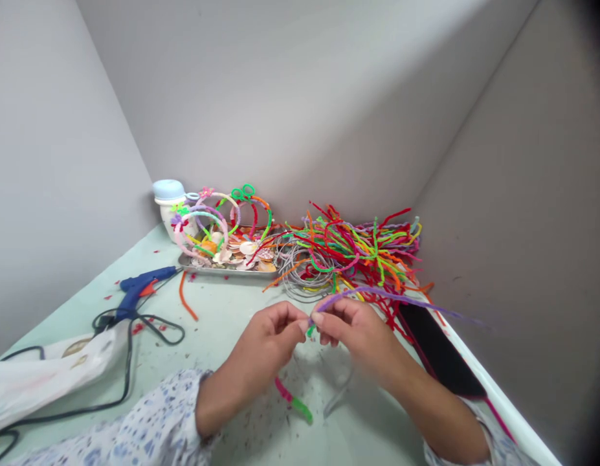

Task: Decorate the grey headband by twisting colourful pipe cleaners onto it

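Partly hidden purple pipe cleaner (387, 296) in R hand (355, 333)

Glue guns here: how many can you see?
1: the blue glue gun lies on the table, left of the metal tray, its black cord beside it.

I'm getting soft, even light on the grey wall (290, 97), faint shadows are falling below the left hand (265, 353) and right hand (358, 336), the purple pipe cleaner (426, 304) is blurring beyond them, and dark vignetting (595, 65) is creeping in far right of them.
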{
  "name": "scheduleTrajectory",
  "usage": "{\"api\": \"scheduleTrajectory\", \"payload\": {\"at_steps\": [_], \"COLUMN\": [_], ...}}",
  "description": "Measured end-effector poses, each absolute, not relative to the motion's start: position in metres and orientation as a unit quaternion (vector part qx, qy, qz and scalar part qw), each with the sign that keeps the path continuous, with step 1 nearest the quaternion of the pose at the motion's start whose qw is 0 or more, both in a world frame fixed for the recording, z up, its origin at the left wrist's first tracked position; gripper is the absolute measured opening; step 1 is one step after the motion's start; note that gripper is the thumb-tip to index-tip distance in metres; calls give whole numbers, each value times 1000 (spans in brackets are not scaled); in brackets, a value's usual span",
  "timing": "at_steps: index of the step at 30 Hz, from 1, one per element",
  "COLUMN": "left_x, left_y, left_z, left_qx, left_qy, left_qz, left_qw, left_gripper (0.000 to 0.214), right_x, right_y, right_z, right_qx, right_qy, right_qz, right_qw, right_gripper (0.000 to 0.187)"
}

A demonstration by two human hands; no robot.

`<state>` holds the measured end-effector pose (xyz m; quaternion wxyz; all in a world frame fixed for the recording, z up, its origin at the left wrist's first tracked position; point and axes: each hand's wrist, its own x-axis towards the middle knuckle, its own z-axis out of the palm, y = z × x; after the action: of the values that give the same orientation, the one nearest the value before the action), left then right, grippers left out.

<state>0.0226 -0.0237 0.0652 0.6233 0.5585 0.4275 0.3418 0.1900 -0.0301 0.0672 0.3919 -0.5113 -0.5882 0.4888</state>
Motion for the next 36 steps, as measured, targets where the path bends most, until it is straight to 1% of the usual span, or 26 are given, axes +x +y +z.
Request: {"api": "scheduleTrajectory", "payload": {"at_steps": [2,4,6,8,11,13,15,17,19,20,24,25,26,29,32,36], "left_x": [22,22,21,20,20,19,18,17,16,15,12,12,11,11,12,13], "left_y": [-20,-17,-14,-12,-11,-9,-7,-4,0,2,8,9,9,5,0,-2], "left_z": [63,61,59,58,57,56,53,48,41,37,26,25,24,22,15,3], "left_qx": [524,516,537,575,634,659,670,665,643,626,559,542,524,477,441,427], "left_qy": [423,416,406,400,409,424,435,436,446,455,463,457,450,427,403,380], "left_qz": [344,343,332,324,326,323,314,308,309,307,334,348,364,399,410,413], "left_qw": [655,665,660,635,570,530,513,523,541,554,601,613,625,656,689,709], "left_gripper": [14,11,10,12,17,19,20,21,20,20,23,24,25,27,27,27], "right_x": [195,199,203,205,203,199,196,193,193,193,191,189,186,173,162,158], "right_y": [-24,-19,-15,-14,-17,-19,-20,-20,-19,-18,-23,-26,-29,-39,-43,-39], "right_z": [64,58,51,47,47,50,52,51,47,45,38,37,35,24,8,-10], "right_qx": [-495,-500,-532,-541,-527,-538,-539,-533,-525,-525,-508,-495,-481,-459,-488,-495], "right_qy": [-580,-573,-582,-600,-611,-611,-623,-646,-688,-713,-763,-766,-772,-792,-789,-795], "right_qz": [507,505,483,460,452,454,448,427,366,311,24,-22,-38,-2,58,110], "right_qw": [402,409,382,369,380,362,347,342,342,346,399,409,414,402,369,333], "right_gripper": [20,20,20,19,13,12,13,15,15,15,13,12,10,9,15,12]}}
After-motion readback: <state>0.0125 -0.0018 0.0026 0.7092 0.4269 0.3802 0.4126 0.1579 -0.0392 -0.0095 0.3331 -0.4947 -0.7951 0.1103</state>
